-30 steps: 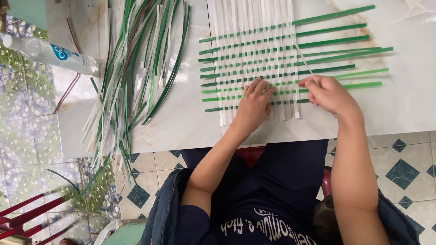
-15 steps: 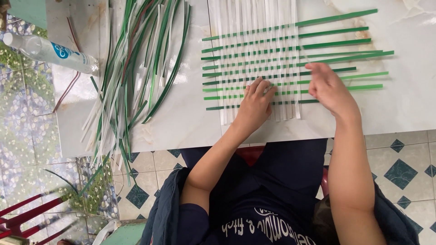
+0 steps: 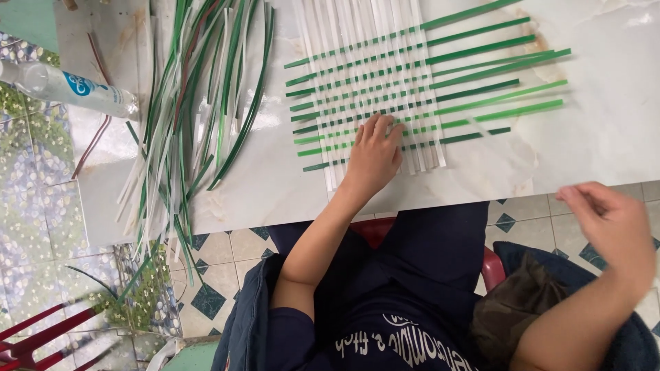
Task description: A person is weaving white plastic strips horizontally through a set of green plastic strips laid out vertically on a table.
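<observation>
A woven mat of white and green strips (image 3: 412, 75) lies on the pale marble table (image 3: 605, 124). White strips run away from me and green strips cross them sideways. My left hand (image 3: 375, 154) rests flat on the mat's near edge, fingers spread on the strips. My right hand (image 3: 612, 230) hovers off the table's near right edge, blurred, fingers apart and holding nothing.
A loose bundle of green and white strips (image 3: 185, 117) hangs over the table's near left edge. A clear plastic bottle (image 3: 65, 89) lies at the far left. Patterned floor tiles (image 3: 41, 206) and red chair legs (image 3: 41, 330) show below left.
My right hand has lifted off the mat and swung to the near right, past the table edge. My left hand has stayed on the mat.
</observation>
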